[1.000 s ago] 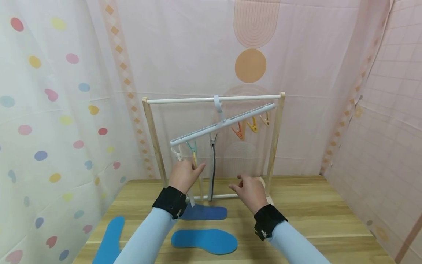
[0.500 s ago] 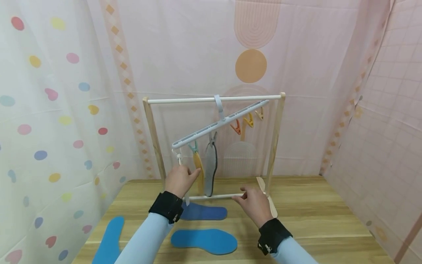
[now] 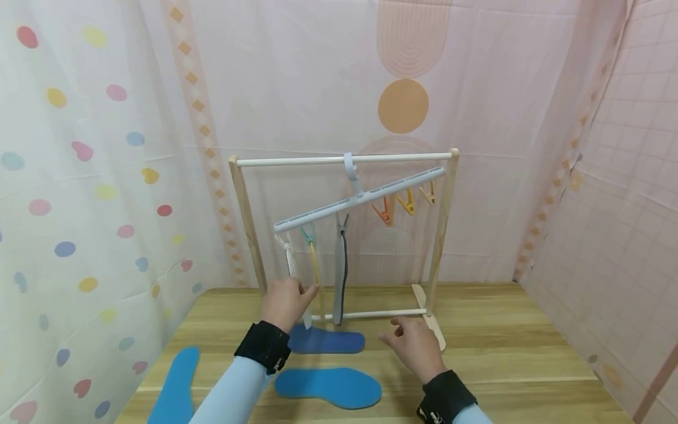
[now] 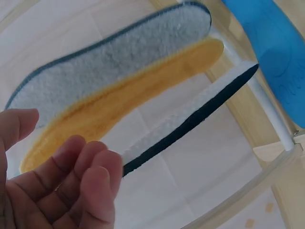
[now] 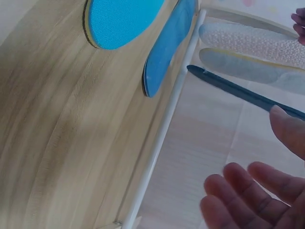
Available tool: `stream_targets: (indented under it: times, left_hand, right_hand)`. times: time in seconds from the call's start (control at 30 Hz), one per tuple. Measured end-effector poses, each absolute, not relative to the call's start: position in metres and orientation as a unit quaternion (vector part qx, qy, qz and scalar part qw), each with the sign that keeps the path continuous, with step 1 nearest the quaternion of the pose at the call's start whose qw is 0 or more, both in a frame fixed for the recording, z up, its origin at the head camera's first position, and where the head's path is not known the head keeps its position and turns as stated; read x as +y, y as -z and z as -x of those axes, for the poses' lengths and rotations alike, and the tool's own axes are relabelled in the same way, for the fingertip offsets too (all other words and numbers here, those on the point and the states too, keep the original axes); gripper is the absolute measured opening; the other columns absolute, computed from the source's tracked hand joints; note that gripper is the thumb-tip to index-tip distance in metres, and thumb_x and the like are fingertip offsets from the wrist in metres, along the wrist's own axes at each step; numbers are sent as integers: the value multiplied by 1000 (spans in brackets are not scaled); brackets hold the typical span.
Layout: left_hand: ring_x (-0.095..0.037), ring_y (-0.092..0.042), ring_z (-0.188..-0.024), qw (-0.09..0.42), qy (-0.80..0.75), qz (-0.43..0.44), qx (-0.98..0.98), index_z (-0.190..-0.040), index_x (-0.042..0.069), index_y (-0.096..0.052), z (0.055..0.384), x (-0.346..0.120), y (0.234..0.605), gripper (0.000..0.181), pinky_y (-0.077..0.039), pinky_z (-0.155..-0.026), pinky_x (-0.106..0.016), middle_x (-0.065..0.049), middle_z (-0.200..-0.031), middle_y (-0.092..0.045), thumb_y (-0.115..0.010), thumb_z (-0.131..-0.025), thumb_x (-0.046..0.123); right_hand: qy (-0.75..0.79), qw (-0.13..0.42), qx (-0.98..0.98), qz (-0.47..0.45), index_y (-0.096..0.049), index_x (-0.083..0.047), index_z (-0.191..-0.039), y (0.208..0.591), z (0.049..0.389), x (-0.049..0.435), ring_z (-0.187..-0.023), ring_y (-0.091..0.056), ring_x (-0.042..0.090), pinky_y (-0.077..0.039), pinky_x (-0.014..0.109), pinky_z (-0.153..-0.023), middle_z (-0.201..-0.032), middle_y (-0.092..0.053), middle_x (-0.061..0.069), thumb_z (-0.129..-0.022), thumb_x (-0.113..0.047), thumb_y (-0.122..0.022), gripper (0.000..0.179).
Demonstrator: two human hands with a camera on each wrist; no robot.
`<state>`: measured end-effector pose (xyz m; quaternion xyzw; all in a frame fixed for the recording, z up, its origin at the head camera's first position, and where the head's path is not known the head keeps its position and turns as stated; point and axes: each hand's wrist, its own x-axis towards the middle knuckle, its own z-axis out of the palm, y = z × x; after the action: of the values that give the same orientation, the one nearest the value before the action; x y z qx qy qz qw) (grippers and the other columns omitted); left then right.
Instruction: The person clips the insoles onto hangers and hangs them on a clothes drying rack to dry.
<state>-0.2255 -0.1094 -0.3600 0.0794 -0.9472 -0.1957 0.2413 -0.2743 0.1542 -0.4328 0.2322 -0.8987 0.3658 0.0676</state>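
White insole (image 3: 292, 263) hangs at the low left end of the pale blue hanger (image 3: 339, 206), clipped in a white peg (image 3: 286, 245). I've got the left hand (image 3: 286, 300) right in front of it on the head view, covering its middle; its lower end shows below the hand. Left wrist view: fingers loosely curled, thumb well apart from them, nothing gripped. Can't tell whether they touch the insole.

Next along the bar: yellow insole (image 4: 128, 98) on a teal peg (image 3: 308, 237), then grey insole (image 3: 339, 277) with dark edging on a grey peg (image 3: 341, 225) near the middle. Hanger is tilted, left end down, hooked over the white top rail (image 3: 296, 161) of the rack (image 3: 248, 224). Its right half carries an orange peg (image 3: 382, 213), a yellow peg (image 3: 406, 204) and a cream peg (image 3: 429, 194).

Right hand (image 3: 415, 344): relaxed, fingers slightly bent, thumb apart, holding nothing, in front of the lower rail (image 3: 381, 314).

On the desk (image 3: 503, 353) I see a dark blue insole (image 3: 331, 341) just in front of that rail, a bright blue insole (image 3: 333, 387) nearer the camera, and another blue insole (image 3: 177, 380) at left, partly behind the left sleeve (image 3: 230, 388)
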Motion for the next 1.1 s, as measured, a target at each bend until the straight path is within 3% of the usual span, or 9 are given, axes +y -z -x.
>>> stream_targets:
  times: [0.27, 0.43, 0.6, 0.73, 0.9, 0.97, 1.1]
  left_hand:
    - [-11, -37, -41, 194, 154, -84, -965, -50, 14, -53, 209, -106, 368, 52, -25, -40, -24, 7, -46, -34, -70, -90, 41]
    - [-9, -31, -42, 147, 143, -93, -974, -49, 15, -44, 196, -106, 377, 56, -21, -41, -24, 9, -47, -27, -72, -87, 45]
    - [-9, -29, -44, 108, 116, -87, -983, -55, 14, -50, 181, -110, 395, 52, -18, -43, -25, 8, -49, -26, -76, -82, 50]
    - [-13, -36, -47, 57, 111, -98, -987, -58, 13, -52, 171, -115, 406, 51, -25, -45, -28, 4, -52, -37, -76, -80, 52]
    - [-17, -51, -54, 28, 135, -108, -985, -73, 8, -67, 164, -122, 418, 43, -42, -50, -34, -2, -64, -57, -80, -77, 48]
    - [-17, -52, -54, 26, 145, -111, -983, -78, 8, -69, 163, -131, 431, 43, -43, -51, -35, -1, -65, -58, -80, -77, 49]
    - [-16, -44, -52, 17, 177, -126, -976, -73, 11, -64, 151, -140, 439, 39, -35, -49, -32, 1, -59, -50, -80, -77, 47]
  right_hand:
    - [-318, 49, -913, -253, -74, -3, -105, 436, 271, 162, -83, -69, 26, -53, 42, -64, -99, -73, 12, -80, -36, -80, 42]
    - [-275, 35, -922, -271, -74, -2, -100, 435, 269, 172, -83, -68, 30, -53, 45, -65, -98, -72, 15, -77, -32, -83, 38]
    - [-234, 10, -931, -280, -74, -3, -102, 435, 268, 183, -82, -65, 28, -52, 46, -66, -98, -70, 13, -74, -30, -85, 40]
    - [-228, -12, -932, -280, -72, -1, -105, 434, 267, 191, -88, -65, 31, -52, 49, -72, -101, -70, 12, -72, -27, -87, 45]
    - [-223, -49, -936, -268, -70, 0, -105, 439, 266, 196, -88, -65, 32, -50, 52, -74, -101, -69, 12, -70, -26, -88, 47]
    - [-225, -66, -935, -267, -70, 0, -105, 441, 265, 198, -86, -65, 32, -50, 52, -73, -100, -69, 12, -71, -26, -88, 46]
    - [-228, -82, -931, -272, -70, 1, -106, 441, 260, 199, -87, -65, 35, -51, 54, -74, -102, -70, 15, -72, -25, -86, 46]
